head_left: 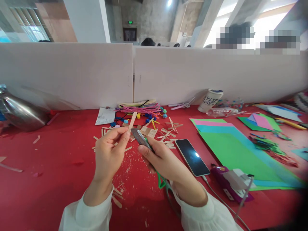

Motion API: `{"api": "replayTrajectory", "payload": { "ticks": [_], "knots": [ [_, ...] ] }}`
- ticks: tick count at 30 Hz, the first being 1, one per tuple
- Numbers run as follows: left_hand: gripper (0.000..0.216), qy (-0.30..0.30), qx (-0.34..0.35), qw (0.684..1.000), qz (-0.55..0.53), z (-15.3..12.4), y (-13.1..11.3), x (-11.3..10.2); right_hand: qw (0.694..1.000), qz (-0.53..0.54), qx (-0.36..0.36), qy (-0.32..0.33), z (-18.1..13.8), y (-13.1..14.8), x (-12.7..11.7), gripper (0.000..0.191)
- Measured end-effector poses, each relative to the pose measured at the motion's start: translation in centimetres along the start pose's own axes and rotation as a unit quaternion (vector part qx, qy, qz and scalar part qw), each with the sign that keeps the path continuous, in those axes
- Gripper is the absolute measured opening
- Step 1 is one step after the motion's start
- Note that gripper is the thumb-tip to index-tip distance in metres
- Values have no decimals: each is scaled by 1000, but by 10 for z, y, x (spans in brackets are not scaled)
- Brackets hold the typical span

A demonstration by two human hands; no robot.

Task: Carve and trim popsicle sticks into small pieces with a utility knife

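Observation:
My left hand (109,150) pinches a wooden craft stick (132,121) that points up and away from me. In my right hand (163,157) is a utility knife (141,137), its blade end beside the lower part of the stick; whether the edge touches the wood, I cannot tell. Below both hands, wood shavings (131,166) are scattered over the red tabletop (79,186). Several more sticks lie just beyond, some crossed into a star-like stack (174,125). A green strap (160,180) shows under my right wrist, and grey scissor-like handles (171,195) are partly hidden by my sleeve.
Pink and yellow pipe cleaners (141,108) lie by the white partition (84,73), near a paper note (105,116). To the right are a cabled phone (192,157), a purple device (222,179), green sheets (223,141) and a paper cup (210,101). A metal jug (21,110) stands left.

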State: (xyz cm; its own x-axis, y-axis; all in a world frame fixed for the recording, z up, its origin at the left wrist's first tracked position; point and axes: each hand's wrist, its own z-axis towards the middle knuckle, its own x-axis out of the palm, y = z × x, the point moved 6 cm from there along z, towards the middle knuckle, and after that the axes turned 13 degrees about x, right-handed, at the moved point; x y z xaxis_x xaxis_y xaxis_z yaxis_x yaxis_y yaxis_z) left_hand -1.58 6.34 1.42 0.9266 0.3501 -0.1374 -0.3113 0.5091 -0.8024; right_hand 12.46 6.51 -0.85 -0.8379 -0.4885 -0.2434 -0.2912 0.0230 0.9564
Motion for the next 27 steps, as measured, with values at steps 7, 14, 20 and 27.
{"api": "replayTrajectory", "payload": {
  "ticks": [7,14,20,27],
  "knots": [
    [10,-5,17,999,44,2,1,-3,998,46,26,25,4,-3,4,29],
    [12,2,43,994,96,4,0,-2,996,71,34,34,7,-6,5,31],
    [14,4,73,987,143,6,-1,-3,993,98,57,44,8,-5,8,28],
    [14,5,60,988,140,7,-1,-3,997,-51,6,-65,7,-2,6,19]
  ]
}}
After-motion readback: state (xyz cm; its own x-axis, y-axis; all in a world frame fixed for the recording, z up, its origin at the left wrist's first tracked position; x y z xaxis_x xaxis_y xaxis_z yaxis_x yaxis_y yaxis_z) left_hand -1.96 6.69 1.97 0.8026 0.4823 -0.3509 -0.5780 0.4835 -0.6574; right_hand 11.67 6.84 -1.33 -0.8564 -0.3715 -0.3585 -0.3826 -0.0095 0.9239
